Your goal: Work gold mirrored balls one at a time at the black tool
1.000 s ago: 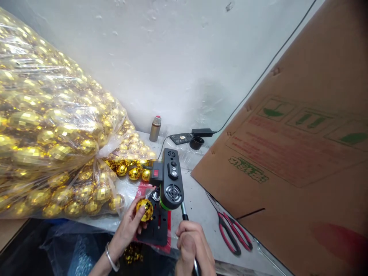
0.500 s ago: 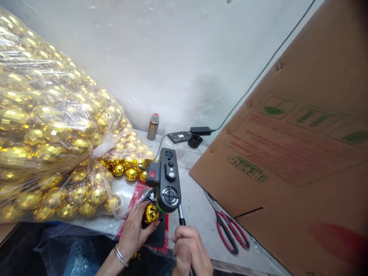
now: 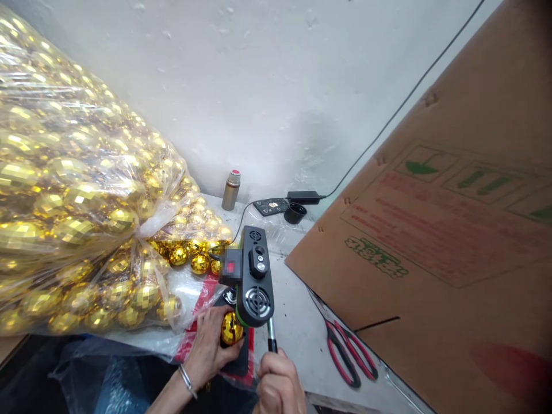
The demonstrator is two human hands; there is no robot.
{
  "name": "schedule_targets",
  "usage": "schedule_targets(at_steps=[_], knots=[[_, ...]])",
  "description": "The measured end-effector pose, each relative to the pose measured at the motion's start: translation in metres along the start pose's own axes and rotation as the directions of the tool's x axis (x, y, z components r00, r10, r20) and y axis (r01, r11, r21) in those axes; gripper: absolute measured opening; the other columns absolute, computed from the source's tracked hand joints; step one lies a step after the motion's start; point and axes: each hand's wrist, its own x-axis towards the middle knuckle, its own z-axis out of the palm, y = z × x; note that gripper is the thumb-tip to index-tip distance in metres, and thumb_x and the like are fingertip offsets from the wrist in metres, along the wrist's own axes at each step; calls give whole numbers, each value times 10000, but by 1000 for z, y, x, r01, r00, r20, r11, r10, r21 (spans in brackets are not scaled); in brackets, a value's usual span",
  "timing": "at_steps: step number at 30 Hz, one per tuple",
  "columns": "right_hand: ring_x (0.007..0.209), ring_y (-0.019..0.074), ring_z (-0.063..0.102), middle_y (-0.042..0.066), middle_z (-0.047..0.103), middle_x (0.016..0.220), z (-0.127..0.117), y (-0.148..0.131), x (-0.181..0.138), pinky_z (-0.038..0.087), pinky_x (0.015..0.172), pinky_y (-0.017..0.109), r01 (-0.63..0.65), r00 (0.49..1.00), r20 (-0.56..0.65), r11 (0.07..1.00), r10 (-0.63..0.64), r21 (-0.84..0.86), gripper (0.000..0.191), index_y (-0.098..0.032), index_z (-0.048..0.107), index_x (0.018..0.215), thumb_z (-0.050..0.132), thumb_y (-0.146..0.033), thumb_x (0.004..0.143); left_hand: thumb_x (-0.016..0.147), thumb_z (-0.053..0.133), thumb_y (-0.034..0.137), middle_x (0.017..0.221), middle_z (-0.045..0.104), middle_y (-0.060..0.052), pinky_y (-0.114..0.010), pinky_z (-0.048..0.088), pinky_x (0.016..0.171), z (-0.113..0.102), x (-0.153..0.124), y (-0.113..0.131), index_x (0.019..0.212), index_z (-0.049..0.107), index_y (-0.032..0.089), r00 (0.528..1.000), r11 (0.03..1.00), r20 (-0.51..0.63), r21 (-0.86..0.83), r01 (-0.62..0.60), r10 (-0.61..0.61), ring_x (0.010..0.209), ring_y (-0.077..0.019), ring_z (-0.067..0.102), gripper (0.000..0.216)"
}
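Note:
A gold faceted ball ornament (image 3: 232, 329) sits between the thumb and fingers of my left hand (image 3: 209, 340), which wears a silver bangle. Under the ball lies the dark base (image 3: 238, 363) of a small black bench device (image 3: 257, 276), whose upper body has round grilles and buttons. My right hand (image 3: 280, 384) is closed around the black-gripped metal lever (image 3: 271, 333) at the device's right side. The device's upper body hides whatever lies between it and the ball's far side.
A big clear bag of gold balls (image 3: 81, 195) fills the left, with loose balls (image 3: 199, 264) beside it. Red-handled scissors (image 3: 350, 353) lie right, near a large cardboard box (image 3: 431, 230). Behind stand a flask (image 3: 231, 191), a black cup (image 3: 295, 213) and a power adapter (image 3: 303, 198).
The whole view has shifted slightly. My right hand and the lever sit a little lower and nearer to me. My left hand still holds the ball at the device.

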Motion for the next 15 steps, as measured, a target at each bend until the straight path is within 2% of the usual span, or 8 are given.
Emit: schedule_targets(at_steps=[3,6,10,12,15], knots=[[519,92,495,-51,543,627,6,10,-4,533,728,294,58,997,-48,998,-58,-3,373,-225,490,710,367,-228,1062,745,697,241,1012,702,-96,-518,494,883,1,0,-1,1084,633,205,1000,1000,2,-6,5,-5,966,-333,646,347],[481,88,434,-61,497,606,14,18,-5,498,632,273,147,980,-142,989,-143,16,371,-226,472,698,358,-212,1051,747,699,241,1010,702,-84,-501,492,895,2,-1,-1,1087,633,221,1000,1000,-9,-3,7,-7,968,-323,647,348],[488,85,414,-58,467,621,21,24,-8,425,541,241,171,969,-193,984,-158,56,364,-223,459,696,361,-215,1046,742,697,243,981,700,-85,-486,499,868,3,-1,-1,1072,641,213,1000,1000,-17,15,13,-13,946,-325,648,336],[494,83,417,-60,465,623,22,25,-11,449,569,247,166,967,-203,985,-155,36,367,-222,455,692,359,-207,1046,744,695,250,980,702,-87,-493,499,870,3,-1,-1,1063,643,211,1000,1000,-11,17,12,-12,945,-327,648,326],[492,76,426,-69,474,623,22,25,-11,522,697,275,174,962,-209,985,-173,-14,380,-220,449,682,351,-200,1049,745,693,258,985,702,-87,-504,499,879,4,-1,-2,1055,644,212,1000,1000,-13,14,13,-13,951,-328,648,317]])
